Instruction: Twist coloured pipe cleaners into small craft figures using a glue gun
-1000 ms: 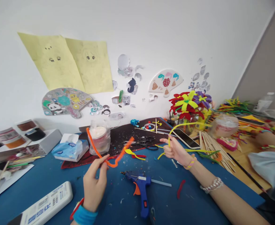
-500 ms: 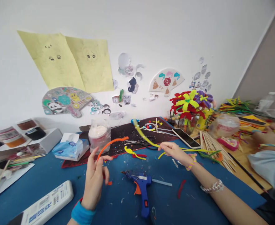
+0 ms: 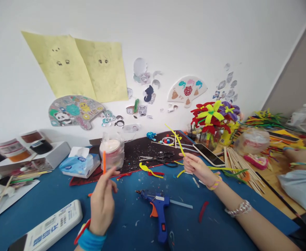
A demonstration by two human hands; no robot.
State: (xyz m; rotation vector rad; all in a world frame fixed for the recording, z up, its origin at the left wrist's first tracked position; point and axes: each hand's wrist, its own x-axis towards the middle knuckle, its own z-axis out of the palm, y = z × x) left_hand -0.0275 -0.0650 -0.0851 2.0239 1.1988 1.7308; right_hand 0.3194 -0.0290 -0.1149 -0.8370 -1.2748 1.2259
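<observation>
A blue mat (image 3: 194, 233) spreads under the glue gun (image 3: 162, 218), whose nozzle points left. To the gun's left, the left hand (image 3: 102, 205) seems closed around the orange strip (image 3: 104, 162), its grip partly hidden; beyond the gun and to its right, the right hand (image 3: 196, 165) pinches the yellow strip (image 3: 178, 139). The hands stay well apart. The yellow strip, flatter a moment ago, now slants more steeply up beyond the gun; the orange one, lately arched rightward, now rises nearly upright, beyond and left of the gun. The strips look merely repositioned, not joined. Right of the gun lies a red scrap (image 3: 203, 211)
</observation>
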